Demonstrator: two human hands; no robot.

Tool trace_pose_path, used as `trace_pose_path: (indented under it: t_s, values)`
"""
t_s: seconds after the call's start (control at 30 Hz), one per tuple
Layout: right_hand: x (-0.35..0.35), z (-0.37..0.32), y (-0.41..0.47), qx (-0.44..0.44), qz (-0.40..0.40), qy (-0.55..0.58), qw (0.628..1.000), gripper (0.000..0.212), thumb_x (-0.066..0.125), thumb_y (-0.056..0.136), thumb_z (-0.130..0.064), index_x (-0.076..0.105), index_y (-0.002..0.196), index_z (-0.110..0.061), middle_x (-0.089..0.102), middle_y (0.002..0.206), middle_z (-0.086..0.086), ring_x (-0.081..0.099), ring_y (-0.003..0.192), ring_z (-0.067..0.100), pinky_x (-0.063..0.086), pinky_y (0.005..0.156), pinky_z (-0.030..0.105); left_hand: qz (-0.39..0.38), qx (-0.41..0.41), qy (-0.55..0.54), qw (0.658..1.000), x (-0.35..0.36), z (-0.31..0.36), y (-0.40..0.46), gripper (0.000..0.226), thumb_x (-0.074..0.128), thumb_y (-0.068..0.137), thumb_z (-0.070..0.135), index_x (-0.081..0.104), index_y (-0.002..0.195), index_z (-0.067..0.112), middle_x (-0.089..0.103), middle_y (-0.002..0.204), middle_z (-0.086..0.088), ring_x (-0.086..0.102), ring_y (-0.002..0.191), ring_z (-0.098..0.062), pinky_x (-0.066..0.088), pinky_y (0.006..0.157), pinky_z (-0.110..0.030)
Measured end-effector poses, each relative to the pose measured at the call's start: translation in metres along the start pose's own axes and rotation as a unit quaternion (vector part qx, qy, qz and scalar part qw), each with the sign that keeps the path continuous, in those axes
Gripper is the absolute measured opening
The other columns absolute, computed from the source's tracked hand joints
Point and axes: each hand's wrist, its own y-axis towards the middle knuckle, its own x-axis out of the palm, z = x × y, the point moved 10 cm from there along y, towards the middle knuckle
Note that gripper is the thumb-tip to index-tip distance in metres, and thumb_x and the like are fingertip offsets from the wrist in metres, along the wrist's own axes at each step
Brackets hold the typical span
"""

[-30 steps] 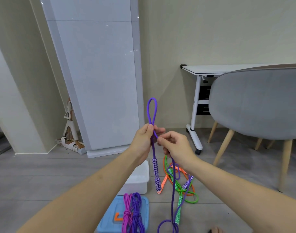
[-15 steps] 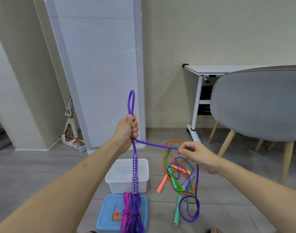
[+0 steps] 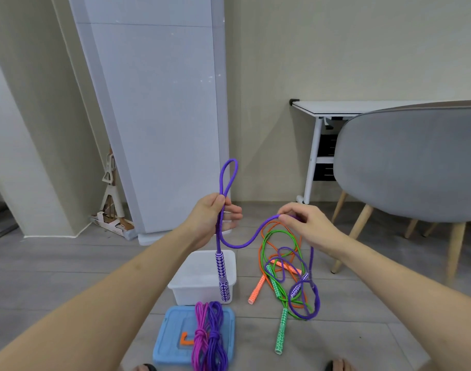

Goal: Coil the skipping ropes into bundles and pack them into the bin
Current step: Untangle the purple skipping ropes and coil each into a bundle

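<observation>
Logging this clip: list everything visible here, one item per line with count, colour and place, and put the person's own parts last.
purple skipping rope: 1, purple, held up between both hands, one handle hanging over the bin
bin: 1, white, on the floor, centre
lid: 1, blue, on the floor nearer than the bin
coiled bundles: 2, magenta and purple, lying on the lid
orange skipping rope: 1, loose on the floor, right of the bin
green skipping rope: 1, tangled with the orange one
chair: 1, grey, right
table: 1, white, behind the chair
left hand: grips the rope below its top loop
right hand: pinches the rope

Bare forearms [image 3: 100,314], no sleeves; dark footwear [image 3: 336,365] at btm edge.
</observation>
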Motion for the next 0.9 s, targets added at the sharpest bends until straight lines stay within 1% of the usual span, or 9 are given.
trace_pose_path:
  t_s: [0.1,0.23,0.33,0.47,0.57,0.63,0.7,0.8,0.9]
  values:
    - [0.008,-0.013,0.005,-0.015,-0.012,-0.025,0.999,0.006,0.068,0.097,-0.023,0.074,0.097,-0.024,0.072,0.087,-0.002,0.065,0.084,0.026,0.053,0.080,0.043,-0.022,-0.009,0.027,0.999,0.012,-0.008,-0.002,0.028,0.032,0.110,0.018,0.054,0.107,0.000,0.072,0.108,-0.024,0.073,0.098,-0.035,0.059,0.089,-0.049]
    - [0.022,-0.028,0.009,-0.044,-0.049,-0.076,0.995,0.009,0.067,0.097,-0.026,0.075,0.101,-0.024,0.070,0.092,-0.008,0.064,0.087,0.015,0.052,0.083,0.043,-0.050,-0.014,0.044,0.998,0.029,-0.015,-0.004,0.027,0.034,0.110,0.018,0.055,0.104,0.002,0.073,0.106,-0.023,0.073,0.099,-0.034,0.059,0.090,-0.046]
    - [0.030,-0.036,0.011,-0.070,-0.065,-0.115,0.989,0.014,0.059,0.095,-0.047,0.070,0.101,-0.040,0.066,0.091,-0.010,0.062,0.087,0.013,0.052,0.079,0.046,-0.067,-0.012,0.054,0.996,0.039,-0.016,-0.008,0.027,0.034,0.110,0.017,0.055,0.105,0.001,0.073,0.105,-0.024,0.073,0.099,-0.036,0.059,0.090,-0.046]
    - [0.031,-0.042,0.013,-0.079,-0.050,-0.175,0.980,0.025,0.049,0.089,-0.061,0.063,0.100,-0.043,0.063,0.087,-0.011,0.060,0.085,0.009,0.053,0.077,0.047,-0.088,-0.018,0.064,0.994,0.050,-0.019,-0.010,0.027,0.032,0.110,0.018,0.052,0.102,0.003,0.070,0.086,-0.019,0.070,0.076,-0.032,0.058,0.081,-0.046]
    - [0.029,-0.036,0.012,-0.063,-0.048,-0.164,0.983,0.026,0.055,0.086,-0.063,0.061,0.095,-0.039,0.066,0.082,-0.012,0.061,0.078,0.010,0.054,0.072,0.045,-0.102,-0.024,0.091,0.990,0.055,-0.021,-0.012,0.026,0.032,0.110,0.022,0.050,0.097,0.009,0.052,0.071,-0.005,0.044,0.058,-0.016,0.049,0.065,-0.034]
    - [0.024,-0.026,0.010,-0.049,-0.052,-0.146,0.987,0.020,0.061,0.090,-0.056,0.061,0.093,-0.036,0.066,0.079,-0.008,0.060,0.073,0.011,0.054,0.070,0.045,-0.103,-0.029,0.096,0.990,0.056,-0.023,-0.012,0.026,0.031,0.110,0.024,0.048,0.095,0.011,0.044,0.068,0.000,0.032,0.056,-0.012,0.040,0.057,-0.027]
    - [0.014,-0.014,0.008,-0.035,-0.042,-0.132,0.990,0.010,0.065,0.096,-0.041,0.065,0.092,-0.032,0.065,0.077,-0.006,0.057,0.071,0.012,0.052,0.070,0.043,-0.095,-0.029,0.089,0.991,0.055,-0.022,-0.012,0.027,0.031,0.110,0.024,0.048,0.094,0.011,0.044,0.069,-0.002,0.031,0.054,-0.011,0.038,0.054,-0.026]
    - [-0.003,-0.004,0.005,-0.021,-0.003,-0.112,0.994,0.005,0.065,0.098,-0.028,0.068,0.093,-0.028,0.065,0.077,-0.008,0.058,0.074,0.010,0.050,0.070,0.034,-0.078,-0.020,0.077,0.994,0.049,-0.018,-0.011,0.027,0.031,0.110,0.020,0.051,0.099,0.006,0.058,0.076,-0.012,0.050,0.057,-0.018,0.053,0.063,-0.035]
    - [-0.006,-0.008,0.005,-0.028,0.005,-0.094,0.995,0.005,0.066,0.098,-0.026,0.069,0.094,-0.026,0.067,0.079,-0.007,0.060,0.075,0.013,0.049,0.071,0.032,-0.081,-0.027,0.054,0.995,0.047,-0.021,-0.009,0.028,0.032,0.110,0.019,0.053,0.105,0.001,0.071,0.088,-0.020,0.069,0.075,-0.032,0.059,0.087,-0.051]
